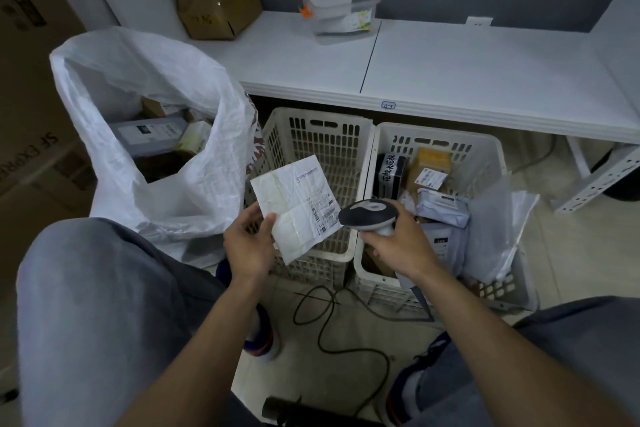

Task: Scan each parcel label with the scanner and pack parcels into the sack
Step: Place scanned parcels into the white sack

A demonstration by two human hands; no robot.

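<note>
A pale tiled floor (pixel 346 385) is crossed by a black cable (pixel 319 329) between the seated person's knees. Above it, a flat white parcel (pixel 294 204) is pinched at its lower corner by the fingers (pixel 249 217) and thumb of the left hand (pixel 249 243). The scanner (pixel 367 215) is gripped by the right hand (pixel 401 246), whose fingers are wrapped round its handle, and its head lies just beside the printed label (pixel 323 215). The scan is probably best made with the parcel kept flat, the label turned squarely to the scanner, and the head drawn back so the whole barcode is covered. Behind are seen a white crate (pixel 318 114), a second crate (pixel 440 130) holding more parcels, and the white sack (pixel 166 87) at left with boxes inside. Farthest, a white desk (pixel 450 62) carrying a clear tub (pixel 341 10) is set against a grey wall.
</note>
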